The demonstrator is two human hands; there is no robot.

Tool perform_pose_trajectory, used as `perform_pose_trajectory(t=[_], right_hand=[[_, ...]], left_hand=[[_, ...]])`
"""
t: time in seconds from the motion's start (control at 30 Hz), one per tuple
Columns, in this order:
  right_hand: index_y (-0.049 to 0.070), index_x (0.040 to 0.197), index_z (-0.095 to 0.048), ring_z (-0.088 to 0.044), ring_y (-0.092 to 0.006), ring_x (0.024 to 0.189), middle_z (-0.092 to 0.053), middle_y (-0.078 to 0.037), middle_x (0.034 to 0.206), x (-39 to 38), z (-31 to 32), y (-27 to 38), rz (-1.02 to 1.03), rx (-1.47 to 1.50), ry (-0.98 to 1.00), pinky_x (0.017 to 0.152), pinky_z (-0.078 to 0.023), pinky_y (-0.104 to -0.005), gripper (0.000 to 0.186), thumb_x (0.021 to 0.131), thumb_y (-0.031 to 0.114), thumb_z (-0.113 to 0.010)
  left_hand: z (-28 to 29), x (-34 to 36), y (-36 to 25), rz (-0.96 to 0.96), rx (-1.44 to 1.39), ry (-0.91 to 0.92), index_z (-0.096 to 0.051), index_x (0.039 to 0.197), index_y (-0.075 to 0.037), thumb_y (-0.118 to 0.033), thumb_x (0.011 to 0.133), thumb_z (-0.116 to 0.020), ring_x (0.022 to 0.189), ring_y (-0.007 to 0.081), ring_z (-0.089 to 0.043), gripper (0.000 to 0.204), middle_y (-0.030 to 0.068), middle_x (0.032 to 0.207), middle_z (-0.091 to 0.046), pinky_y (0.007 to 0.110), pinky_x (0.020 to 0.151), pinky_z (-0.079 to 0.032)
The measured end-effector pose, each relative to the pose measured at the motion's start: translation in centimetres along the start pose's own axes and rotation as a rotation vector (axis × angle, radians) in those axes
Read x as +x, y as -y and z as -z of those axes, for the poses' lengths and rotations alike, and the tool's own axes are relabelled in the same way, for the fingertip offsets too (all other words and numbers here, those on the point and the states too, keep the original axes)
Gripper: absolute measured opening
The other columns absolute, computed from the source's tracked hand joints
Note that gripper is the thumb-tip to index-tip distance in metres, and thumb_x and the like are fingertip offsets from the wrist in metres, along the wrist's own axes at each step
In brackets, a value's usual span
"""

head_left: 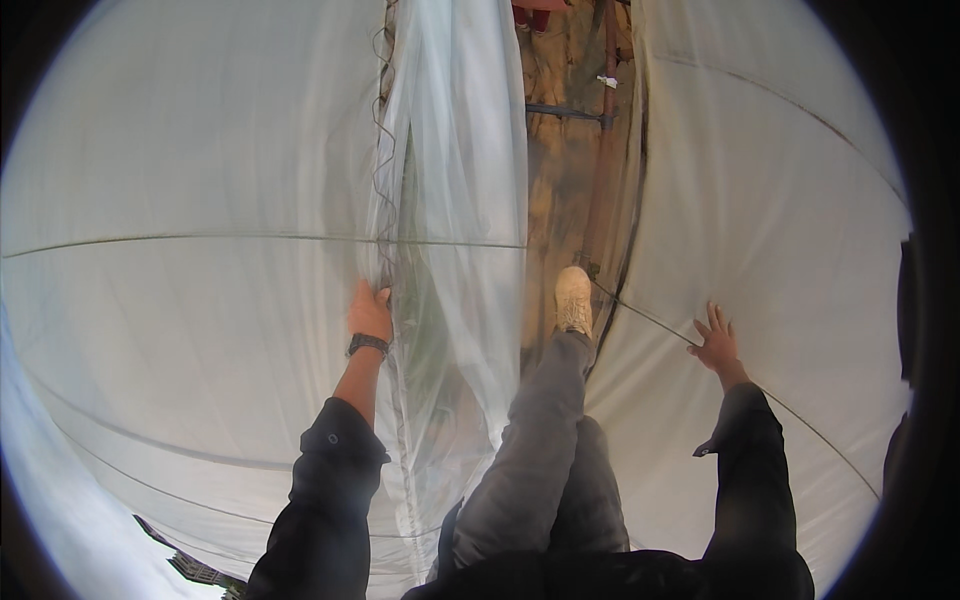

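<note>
On the left, my left hand (pixel 371 314), with a dark watch (pixel 367 344) at the wrist, is against the whitish plastic sheet (pixel 230 330). Its fingers look curled, and what lies in them is hidden. Right beside its thumb runs a wavy wire (pixel 378 150) along a seam in the sheeting. My right hand (pixel 717 342) has its fingers spread on another sheet (pixel 760 230) to the right. A thin cord (pixel 645 316) crosses that sheet and passes at this hand. Between the hands hangs a loose, folded, translucent plastic sheet (pixel 465 180).
My shoe (pixel 574 300) stands forward in the gap between the sheets, over brown ground (pixel 560 190). Rusty pipe (pixel 600 180) and a dark crossbar (pixel 560 113) run there. Part of another person's legs (pixel 530 17) shows at the far end. A cord (pixel 200 236) crosses the left sheet.
</note>
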State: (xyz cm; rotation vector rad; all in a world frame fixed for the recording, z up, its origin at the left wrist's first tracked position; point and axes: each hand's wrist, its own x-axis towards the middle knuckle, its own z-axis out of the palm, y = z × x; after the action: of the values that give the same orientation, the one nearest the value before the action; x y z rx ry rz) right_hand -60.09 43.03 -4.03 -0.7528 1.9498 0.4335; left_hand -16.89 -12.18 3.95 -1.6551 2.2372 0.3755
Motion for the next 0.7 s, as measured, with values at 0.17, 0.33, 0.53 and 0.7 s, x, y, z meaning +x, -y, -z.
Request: perform_pose_trajectory(t=[0.17, 0.33, 0.53, 0.7], right_hand=[[0.021, 0.152, -0.053, -0.017, -0.0257, 0.16, -0.02, -0.007, 0.174, 0.2, 3.4, -1.1, 0.053, 0.035, 0.131, 0.125, -0.024, -0.0572, 0.073, 0.086, 0.04, -0.078], [0.019, 0.15, -0.053, -0.035, -0.0278, 0.152, -0.04, -0.008, 0.164, 1.5, 6.4, -1.0, 0.083, -0.024, 0.164, 0.122, -0.029, -0.057, 0.065, 0.089, 0.03, -0.075], [0.018, 0.15, -0.051, -0.041, -0.0304, 0.146, -0.048, -0.011, 0.153, 2.6, 10.5, 0.3, -0.03, -0.044, 0.0, 0.12, -0.032, -0.0562, 0.068, 0.088, 0.027, -0.077], [0.02, 0.151, -0.05, -0.034, -0.0319, 0.151, -0.041, -0.011, 0.158, 3.6, 15.0, 0.5, -0.14, -0.085, -0.148, 0.124, -0.028, -0.0566, 0.071, 0.086, 0.026, -0.08]], left_hand=[[0.4, -0.3, -0.4, 0.023, -0.047, 0.0, -0.057, 0.117, -0.003, -0.034, 0.099, -0.067, 0.102, 0.0458, -0.065, 0.037, 0.0235, 0.11, -0.07, 0.055, 0.084, -0.05], [0.7, -0.2, -0.6, 0.089, -0.004, 0.085, -0.056, 0.12, -0.005, -0.033, 0.097, -0.068, 0.104, 0.0452, -0.065, 0.038, 0.0215, 0.113, -0.068, 0.054, 0.084, -0.051], [0.6, -0.3, -0.2, 0.079, -0.056, 0.115, -0.054, 0.135, -0.006, -0.032, 0.097, -0.068, 0.11, 0.0437, -0.064, 0.048, 0.021, 0.122, -0.067, 0.054, 0.088, -0.051], [1.3, -0.2, -0.9, 0.164, -0.052, 0.163, -0.052, 0.134, -0.008, -0.033, 0.097, -0.069, 0.108, 0.0437, -0.066, 0.047, 0.0192, 0.122, -0.068, 0.054, 0.087, -0.053]])
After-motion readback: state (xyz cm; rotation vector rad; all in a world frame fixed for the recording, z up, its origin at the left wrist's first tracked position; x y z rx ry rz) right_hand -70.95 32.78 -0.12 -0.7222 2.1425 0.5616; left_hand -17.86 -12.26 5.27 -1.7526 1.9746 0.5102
